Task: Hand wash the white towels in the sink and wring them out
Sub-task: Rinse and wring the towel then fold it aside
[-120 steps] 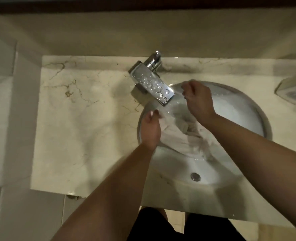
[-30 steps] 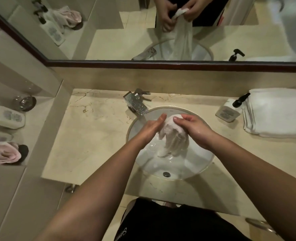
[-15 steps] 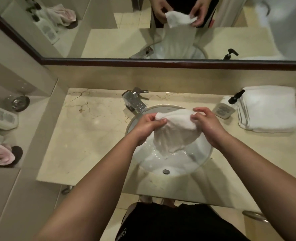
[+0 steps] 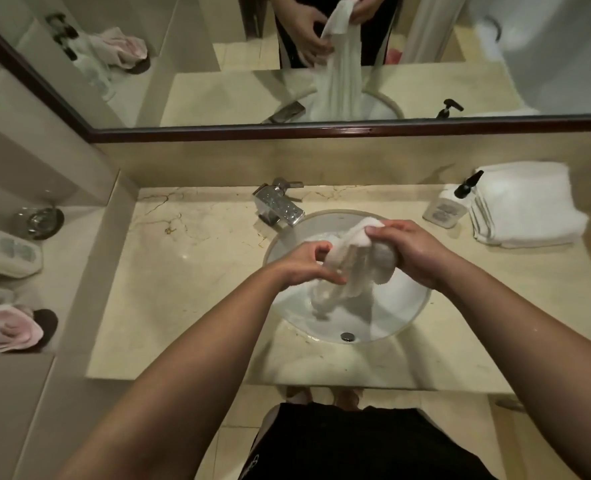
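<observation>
No legible text; soap bottle label print too blurred to read.

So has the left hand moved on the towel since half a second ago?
Yes. The left hand has slid down the wet towel, away from the faucet and toward the drain; it now grips the towel's middle.

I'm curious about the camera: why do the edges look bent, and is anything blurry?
Head view: the wide lens bows the mirror frame and counter; warm, dim light; the wet towel hanging below the left hand and right hand is smeared by motion; the folded towels look washed out.
</observation>
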A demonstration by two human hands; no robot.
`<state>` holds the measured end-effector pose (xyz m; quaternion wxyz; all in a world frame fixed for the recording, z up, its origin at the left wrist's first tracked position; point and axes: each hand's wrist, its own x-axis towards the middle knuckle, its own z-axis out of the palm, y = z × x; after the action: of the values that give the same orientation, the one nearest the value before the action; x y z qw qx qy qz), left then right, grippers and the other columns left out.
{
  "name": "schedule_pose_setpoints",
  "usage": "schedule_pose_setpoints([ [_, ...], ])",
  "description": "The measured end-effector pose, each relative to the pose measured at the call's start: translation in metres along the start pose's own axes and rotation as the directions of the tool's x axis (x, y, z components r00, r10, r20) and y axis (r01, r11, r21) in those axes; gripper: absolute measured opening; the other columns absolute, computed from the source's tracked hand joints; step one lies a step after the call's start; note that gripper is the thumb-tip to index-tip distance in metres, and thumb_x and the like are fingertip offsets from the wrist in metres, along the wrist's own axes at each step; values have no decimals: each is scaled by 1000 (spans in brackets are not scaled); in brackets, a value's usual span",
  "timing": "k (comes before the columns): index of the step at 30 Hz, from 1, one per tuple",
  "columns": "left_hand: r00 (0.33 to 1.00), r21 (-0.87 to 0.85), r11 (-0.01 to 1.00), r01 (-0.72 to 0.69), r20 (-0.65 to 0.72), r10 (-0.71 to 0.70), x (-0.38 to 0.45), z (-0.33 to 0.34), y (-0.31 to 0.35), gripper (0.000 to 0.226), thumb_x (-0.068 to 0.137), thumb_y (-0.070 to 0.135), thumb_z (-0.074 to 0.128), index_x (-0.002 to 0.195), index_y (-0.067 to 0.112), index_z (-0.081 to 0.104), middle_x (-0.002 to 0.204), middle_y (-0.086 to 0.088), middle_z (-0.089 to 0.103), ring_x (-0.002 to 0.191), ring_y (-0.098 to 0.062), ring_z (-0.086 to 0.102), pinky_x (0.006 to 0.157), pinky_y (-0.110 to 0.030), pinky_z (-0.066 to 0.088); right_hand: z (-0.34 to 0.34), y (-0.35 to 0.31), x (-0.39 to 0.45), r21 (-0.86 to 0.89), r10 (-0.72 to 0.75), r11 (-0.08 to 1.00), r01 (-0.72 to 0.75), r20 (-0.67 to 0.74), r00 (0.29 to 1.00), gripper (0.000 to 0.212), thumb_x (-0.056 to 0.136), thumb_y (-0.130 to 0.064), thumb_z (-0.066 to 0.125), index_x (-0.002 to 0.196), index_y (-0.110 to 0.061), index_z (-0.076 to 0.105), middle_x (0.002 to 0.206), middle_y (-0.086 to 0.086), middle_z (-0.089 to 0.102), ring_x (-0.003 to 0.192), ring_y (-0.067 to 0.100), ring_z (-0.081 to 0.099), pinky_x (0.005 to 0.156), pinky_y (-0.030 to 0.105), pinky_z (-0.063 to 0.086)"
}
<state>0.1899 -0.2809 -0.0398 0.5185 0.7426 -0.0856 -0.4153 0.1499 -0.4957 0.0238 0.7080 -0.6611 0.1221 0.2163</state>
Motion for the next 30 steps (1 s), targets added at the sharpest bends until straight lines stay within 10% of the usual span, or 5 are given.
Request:
schedule_pose_setpoints([
  [9, 992, 260, 964, -57, -94, 84, 13, 18, -44, 25, 87, 23, 78, 106, 10, 70, 98, -9, 72, 84, -21, 64, 83, -45, 52, 18, -20, -15, 253, -92, 956, 150, -226, 970, 32, 98, -18, 55, 116, 8, 61, 103, 21, 61, 93, 25, 60, 85, 33, 49],
  [17, 980, -101, 995, -3, -197, -17, 4, -7, -37, 14, 104, 17, 50, 114, 20, 59, 99, -5, 63, 87, -17, 58, 76, -29, 44, 1, 1, -18, -160, -101, 987, 10, -578, 809, 20, 101, -23, 51, 91, -13, 65, 88, -2, 64, 81, 10, 56, 69, 20, 45],
  [23, 967, -170, 985, 40, -242, -81, 4, -30, -9, 33, 92, 33, 57, 117, 12, 63, 106, -9, 72, 95, -26, 68, 86, -37, 52, -7, 54, -3, -676, 154, 683, -278, -238, 959, 89, 75, -54, 81, 147, -16, 43, 140, -2, 51, 127, 24, 52, 102, 32, 42],
  [26, 984, -271, 960, 70, -139, -111, 2, -38, 11, 16, 101, 16, 52, 110, 7, 62, 96, -12, 69, 84, -24, 65, 75, -33, 50, 8, 58, 5, -858, 160, 465, -217, -160, 974, 28, 78, -35, 82, 98, -27, 64, 101, -8, 64, 100, 25, 60, 70, 25, 42],
  [30, 991, -297, 950, 95, -57, -117, -11, -56, 32, 18, 101, 14, 49, 104, 5, 64, 82, -12, 69, 71, -22, 67, 67, -30, 54, 18, 48, 8, -902, 175, 375, -214, -158, 972, 31, 89, -31, 71, 68, -18, 51, 71, 1, 56, 70, 23, 55, 53, 28, 35],
])
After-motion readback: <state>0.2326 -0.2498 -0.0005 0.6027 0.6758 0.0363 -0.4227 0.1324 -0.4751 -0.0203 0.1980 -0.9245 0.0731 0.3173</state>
